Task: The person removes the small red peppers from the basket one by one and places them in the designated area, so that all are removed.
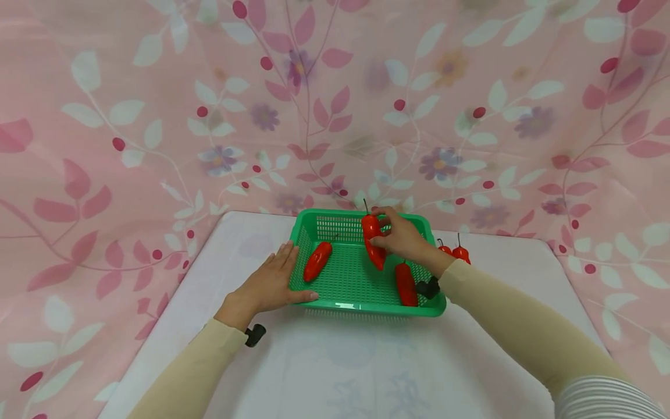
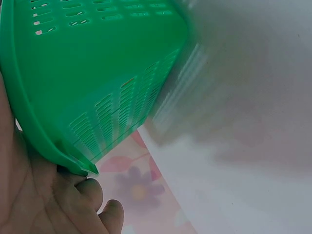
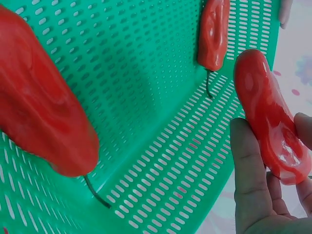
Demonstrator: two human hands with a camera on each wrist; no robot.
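Observation:
A glossy red chili pepper [image 1: 372, 234] with a thin dark stem is held in my right hand [image 1: 402, 237], over the far part of the green basket [image 1: 361, 306]. In the right wrist view, thumb and fingers grip that pepper [image 3: 269, 114] from both sides. My left hand [image 1: 272, 280] rests on the basket's left rim with its fingers stretched out. Inside the basket, one red pepper [image 1: 317, 262] lies at the left and another red pepper [image 1: 405, 284] at the right. The left wrist view shows the basket's outer wall [image 2: 112, 58] beside the left hand [image 2: 53, 195].
More red peppers [image 1: 460, 252] lie on the white table [image 1: 335, 361] just outside the basket's right side, partly hidden by the right arm. A pink floral cloth [image 1: 335, 105] hangs behind the table.

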